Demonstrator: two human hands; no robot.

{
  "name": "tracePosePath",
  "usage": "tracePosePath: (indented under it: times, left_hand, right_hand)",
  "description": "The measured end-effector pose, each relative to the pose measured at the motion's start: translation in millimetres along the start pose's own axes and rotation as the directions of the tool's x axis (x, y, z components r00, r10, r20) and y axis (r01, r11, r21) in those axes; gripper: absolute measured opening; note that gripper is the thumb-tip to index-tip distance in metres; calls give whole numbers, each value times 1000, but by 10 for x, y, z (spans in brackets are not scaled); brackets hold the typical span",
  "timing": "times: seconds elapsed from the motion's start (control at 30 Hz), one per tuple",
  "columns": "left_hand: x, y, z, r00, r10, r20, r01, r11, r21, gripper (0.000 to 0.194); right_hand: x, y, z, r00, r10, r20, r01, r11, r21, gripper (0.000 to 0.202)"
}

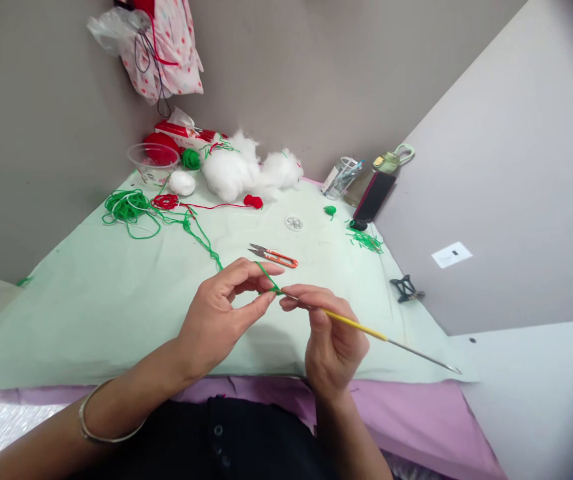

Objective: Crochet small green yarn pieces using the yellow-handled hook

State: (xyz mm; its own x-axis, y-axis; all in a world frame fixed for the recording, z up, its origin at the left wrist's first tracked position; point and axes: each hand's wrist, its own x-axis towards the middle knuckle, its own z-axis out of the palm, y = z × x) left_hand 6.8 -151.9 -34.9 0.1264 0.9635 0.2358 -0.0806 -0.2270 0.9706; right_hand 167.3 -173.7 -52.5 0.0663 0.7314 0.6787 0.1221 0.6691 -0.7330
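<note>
My left hand (221, 310) pinches a small piece of green yarn (275, 288) between thumb and fingers, with a strand running up over the index finger. From behind that hand the green strand (201, 237) leads back to a loose heap of green yarn (127, 205) at the left. My right hand (333, 333) grips a crochet hook (359, 325) with a yellow handle, its near metal end sticking out to the right. The hook's far tip meets the green yarn at my left fingertips. Just beyond my hands lie orange-handled thread snips (275, 256).
White stuffing (231, 170), a red tissue box (179, 135) and a clear plastic tub (151, 163) stand at the back left. On the right are a bottle (386, 160), a phone (375, 195), a clear cup (341, 179), green yarn scraps (366, 240) and a black stand (407, 289).
</note>
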Motion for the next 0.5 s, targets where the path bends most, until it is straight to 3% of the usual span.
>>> tracePosePath:
  times: [0.17, 0.5]
  left_hand:
    - [1, -5, -6, 999, 37, 2, -37, 999, 26, 25]
    - [1, -49, 8, 988, 157, 9, -157, 980, 122, 27]
  right_hand:
    - [1, 6, 9, 1000, 0, -10, 0, 999, 35, 27]
    - [3, 9, -7, 1000, -7, 14, 8, 998, -60, 28]
